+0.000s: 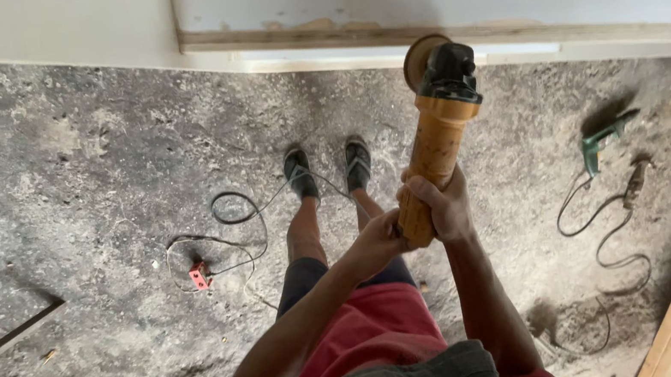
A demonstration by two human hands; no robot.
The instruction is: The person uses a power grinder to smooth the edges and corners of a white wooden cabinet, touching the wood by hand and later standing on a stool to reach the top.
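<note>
Yellow angle grinder [435,141] points toward twelve o'clock, its disc at the white painted wooden frame [434,20]. Right hand [444,204] has its grip clenched around the grinder's rear body; left hand [377,243] grasps its tail end. Green drill [601,140] lies on the floor [96,203] at three o'clock.

I have both arms stretched forward, left hand [377,243] and right hand [441,205] curled shut side by side, thumbs wrapped, wrists straight.

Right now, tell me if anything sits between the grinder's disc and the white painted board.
Nothing visible does. The disc sits right at the white painted board, the grinder gripped by the left hand and right hand.
</note>
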